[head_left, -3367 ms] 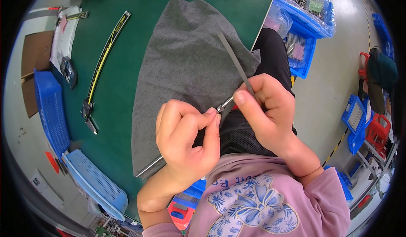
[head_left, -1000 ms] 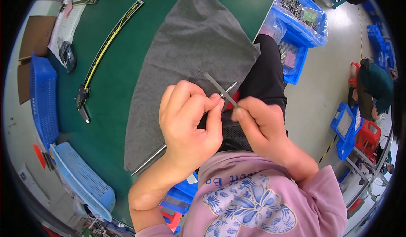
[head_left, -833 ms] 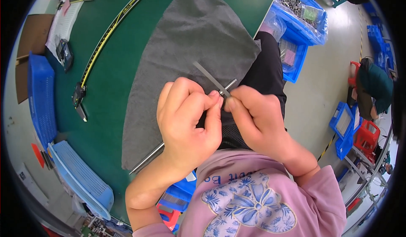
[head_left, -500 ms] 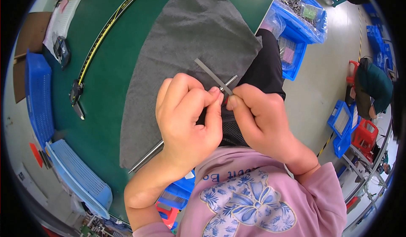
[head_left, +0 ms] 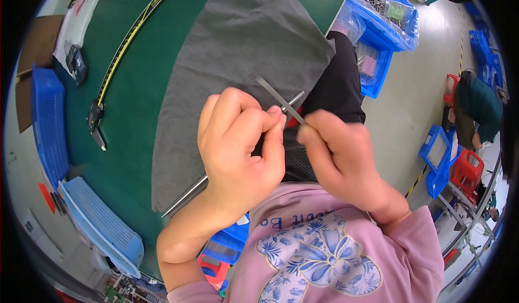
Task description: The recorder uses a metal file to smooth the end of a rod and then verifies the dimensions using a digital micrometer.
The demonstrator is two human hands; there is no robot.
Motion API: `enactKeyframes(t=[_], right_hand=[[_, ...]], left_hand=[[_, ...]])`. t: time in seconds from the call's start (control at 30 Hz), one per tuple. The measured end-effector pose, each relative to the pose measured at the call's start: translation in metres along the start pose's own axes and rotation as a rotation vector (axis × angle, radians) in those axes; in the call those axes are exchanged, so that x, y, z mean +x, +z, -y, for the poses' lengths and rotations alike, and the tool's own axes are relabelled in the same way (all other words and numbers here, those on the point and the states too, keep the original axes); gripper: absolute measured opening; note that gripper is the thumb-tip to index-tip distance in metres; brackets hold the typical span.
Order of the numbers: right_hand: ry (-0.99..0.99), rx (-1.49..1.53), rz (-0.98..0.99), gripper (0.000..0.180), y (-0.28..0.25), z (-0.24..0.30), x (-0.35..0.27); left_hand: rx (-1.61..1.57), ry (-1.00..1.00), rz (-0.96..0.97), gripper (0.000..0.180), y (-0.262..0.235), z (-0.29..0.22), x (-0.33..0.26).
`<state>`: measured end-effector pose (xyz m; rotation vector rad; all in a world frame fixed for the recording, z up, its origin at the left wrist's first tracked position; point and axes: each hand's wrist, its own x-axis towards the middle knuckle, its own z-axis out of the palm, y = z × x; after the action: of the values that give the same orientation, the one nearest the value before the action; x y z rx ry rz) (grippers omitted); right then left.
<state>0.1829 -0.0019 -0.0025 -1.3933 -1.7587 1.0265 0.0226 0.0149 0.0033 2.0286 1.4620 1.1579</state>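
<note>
My left hand (head_left: 240, 135) pinches a long, thin metal rod (head_left: 186, 195) between thumb and forefinger. The rod slants from low left, behind my left hand, to a short tip that shows beyond the fingertips. Across that tip lies a thin, flat grey file (head_left: 274, 94), touching or very close to it. Closed on the file's near end is my right hand (head_left: 338, 146), slightly blurred. Under the rod and partly under my left hand spreads a dark grey cloth (head_left: 232, 49), over the table edge and my lap.
On the green table (head_left: 143, 76) lies a digital caliper (head_left: 112, 76). Blue perforated baskets (head_left: 100, 224) line the left side. Blue bins (head_left: 378, 89) with metal parts stand at the upper right. A person (head_left: 478, 106) bends over farther right, near red stools (head_left: 466, 173).
My right hand has shifted a little to the right, drawing the file down and right across the rod's tip. My left hand and the rod have barely moved.
</note>
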Motion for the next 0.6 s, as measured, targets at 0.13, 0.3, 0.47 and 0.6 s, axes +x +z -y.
enactKeyframes(t=[0.13, 0.3, 0.47, 0.6], right_hand=[[-0.016, 0.009, -0.061, 0.011, 0.009, -0.002, 0.001], [-0.002, 0.027, 0.03, 0.008, 0.003, -0.001, 0.004], [0.014, 0.001, -0.042, 0.012, 0.006, -0.005, -0.01], [-0.05, 0.015, -0.038, 0.011, 0.009, -0.002, 0.009]], left_hand=[[-0.007, -0.015, -0.001, 0.017, -0.001, 0.001, -0.002], [-0.003, 0.0, -0.003, 0.017, 0.0, 0.0, -0.001], [-0.007, -0.003, 0.008, 0.017, 0.0, 0.001, -0.002], [0.002, -0.007, 0.005, 0.018, 0.0, 0.0, 0.0]])
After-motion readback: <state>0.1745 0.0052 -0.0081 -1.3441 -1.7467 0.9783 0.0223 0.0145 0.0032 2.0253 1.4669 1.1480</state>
